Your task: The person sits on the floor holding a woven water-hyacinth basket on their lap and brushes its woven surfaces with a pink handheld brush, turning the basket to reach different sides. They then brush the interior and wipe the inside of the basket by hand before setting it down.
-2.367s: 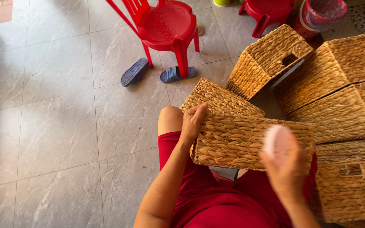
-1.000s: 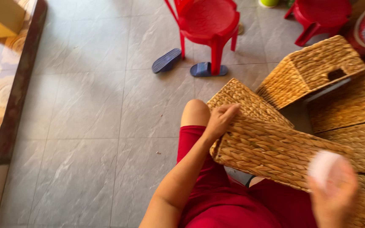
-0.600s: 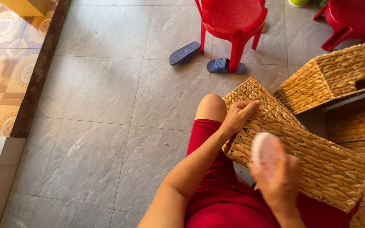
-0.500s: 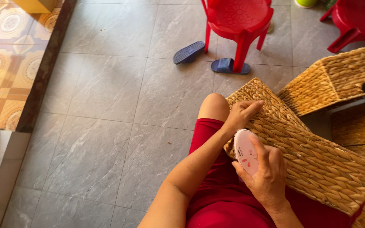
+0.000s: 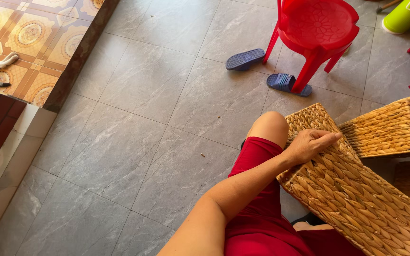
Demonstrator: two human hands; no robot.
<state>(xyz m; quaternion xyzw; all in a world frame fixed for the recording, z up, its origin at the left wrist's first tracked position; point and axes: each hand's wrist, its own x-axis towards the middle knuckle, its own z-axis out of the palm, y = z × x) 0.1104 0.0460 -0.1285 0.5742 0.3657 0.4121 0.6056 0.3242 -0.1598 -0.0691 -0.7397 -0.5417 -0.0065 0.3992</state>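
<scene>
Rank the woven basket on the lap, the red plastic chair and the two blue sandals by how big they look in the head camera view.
1. woven basket, though it is nearest the camera, which flatters it.
2. red plastic chair, partly cut off at the top.
3. The two blue sandals, which look alike; no ranking between them.

grey floor tiles are seen; a red chair and two blue slippers are set far right.
</scene>
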